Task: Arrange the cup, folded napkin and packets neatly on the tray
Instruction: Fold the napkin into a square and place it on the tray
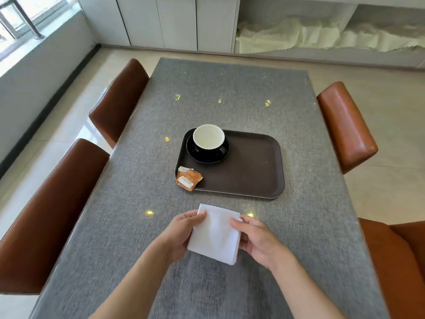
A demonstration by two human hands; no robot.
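A folded white napkin (216, 233) is held between both hands just above the grey table, in front of the tray. My left hand (181, 236) grips its left edge and my right hand (257, 240) grips its right edge. The dark brown tray (253, 171) lies at the table's middle. A black cup with a white inside (208, 139) stands on a black saucer (195, 155) in the tray's far left corner. Orange packets (188, 178) rest on the tray's near left corner, partly over its rim.
The grey table (138, 180) is flanked by brown leather chairs: two on the left (55, 215) (119, 102), and two on the right (345, 125) (400, 261). White cabinets and a shelf with pale cloth stand beyond the far end.
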